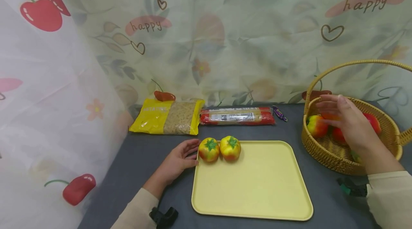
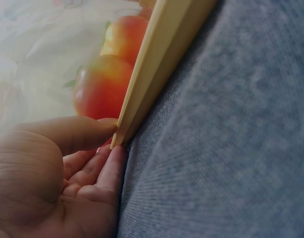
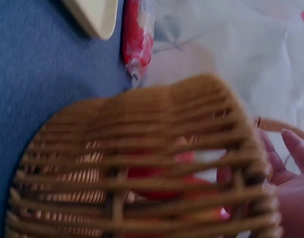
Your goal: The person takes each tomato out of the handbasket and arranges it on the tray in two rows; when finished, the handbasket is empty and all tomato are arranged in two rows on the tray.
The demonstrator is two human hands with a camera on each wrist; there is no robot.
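Two yellow-orange fruits with green leafy tops, a left fruit (image 1: 209,150) and a right fruit (image 1: 230,149), stand side by side at the far left corner of a pale yellow tray (image 1: 254,186). My left hand (image 1: 180,159) holds the tray's left edge; in the left wrist view its thumb lies against the rim (image 2: 137,84) with fingertips underneath. Over a wicker basket (image 1: 325,159) at the right, my right hand (image 1: 355,125) reaches in with fingers extended. Beneath it are red and yellow fruits, among them a red-yellow fruit (image 1: 317,126). No fruit is visible in its grasp.
Behind the tray lie a yellow pasta bag (image 1: 167,116), a long red-and-clear packet (image 1: 238,116) and a small purple wrapped sweet (image 1: 279,113). The basket's tall handle (image 1: 354,63) arches above its opening. A printed curtain (image 1: 238,50) borders the grey tabletop (image 1: 138,164).
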